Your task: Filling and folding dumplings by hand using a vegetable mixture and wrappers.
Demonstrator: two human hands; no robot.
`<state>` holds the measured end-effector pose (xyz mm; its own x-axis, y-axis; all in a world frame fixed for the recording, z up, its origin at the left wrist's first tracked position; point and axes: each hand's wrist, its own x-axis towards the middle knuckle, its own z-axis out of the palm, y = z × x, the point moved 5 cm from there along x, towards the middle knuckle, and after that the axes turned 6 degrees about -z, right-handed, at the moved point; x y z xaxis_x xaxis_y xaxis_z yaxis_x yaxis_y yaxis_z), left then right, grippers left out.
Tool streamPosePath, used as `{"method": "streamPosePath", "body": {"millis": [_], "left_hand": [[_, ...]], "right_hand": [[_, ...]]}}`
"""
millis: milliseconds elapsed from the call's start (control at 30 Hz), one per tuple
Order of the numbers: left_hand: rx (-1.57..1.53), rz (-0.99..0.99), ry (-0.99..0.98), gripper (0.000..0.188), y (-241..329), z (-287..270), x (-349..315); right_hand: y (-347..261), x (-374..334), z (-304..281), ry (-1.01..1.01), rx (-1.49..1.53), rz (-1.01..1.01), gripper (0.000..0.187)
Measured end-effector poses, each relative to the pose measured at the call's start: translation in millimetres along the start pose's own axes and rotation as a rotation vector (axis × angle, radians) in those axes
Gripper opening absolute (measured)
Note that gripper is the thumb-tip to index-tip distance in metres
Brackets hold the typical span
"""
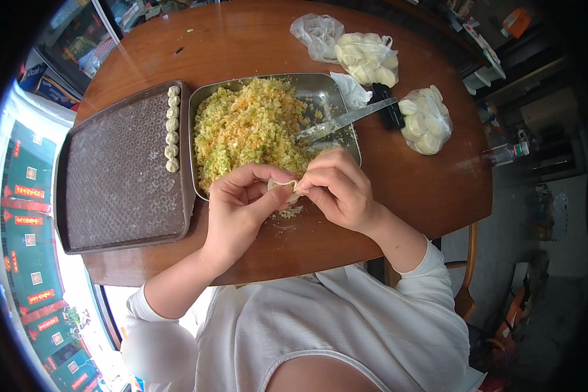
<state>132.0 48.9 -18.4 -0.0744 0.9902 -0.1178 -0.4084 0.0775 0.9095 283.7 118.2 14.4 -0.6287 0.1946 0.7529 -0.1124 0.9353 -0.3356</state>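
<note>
Between my two hands is a small round dumpling wrapper (pixel 281 185) with a bit of yellow-green filling inside. My left hand (pixel 245 196) cups it from the left, thumb and fingers on its rim. The fingertips of my right hand (pixel 338 188) pinch the wrapper's right edge. Just beyond both hands stands a metal tray (pixel 333 98) heaped with chopped yellow, green and orange filling (pixel 248 127). A flat metal spatula (pixel 346 121) lies in it, its end resting over the right rim.
To the left, a dark brown tray (pixel 124 170) carries a row of several finished dumplings (pixel 172 137) along its right side. Clear bags of wrappers (pixel 367 59) (pixel 426 121) and a crumpled plastic bag (pixel 316 36) lie at the back right. A black object (pixel 388 108) sits by the spatula's end.
</note>
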Motion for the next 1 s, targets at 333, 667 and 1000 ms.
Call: {"method": "streamPosePath", "body": {"millis": [333, 667, 1000], "left_hand": [[-0.015, -0.001, -0.021, 0.012, -3.7, -2.0, 0.9], [-0.03, -0.002, -0.007, 0.019, -3.5, -1.0, 2.1], [-0.033, -0.004, 0.016, 0.018, -0.4, 0.3, 1.4]], "right_hand": [[0.3, 0.4, -0.5, 0.04, -0.015, 0.019, 0.02], [1.5, -0.9, 1.0, -0.007, -0.004, 0.05, 0.016], [1.0, -0.9, 1.7, -0.043, -0.003, 0.066, 0.017]]}}
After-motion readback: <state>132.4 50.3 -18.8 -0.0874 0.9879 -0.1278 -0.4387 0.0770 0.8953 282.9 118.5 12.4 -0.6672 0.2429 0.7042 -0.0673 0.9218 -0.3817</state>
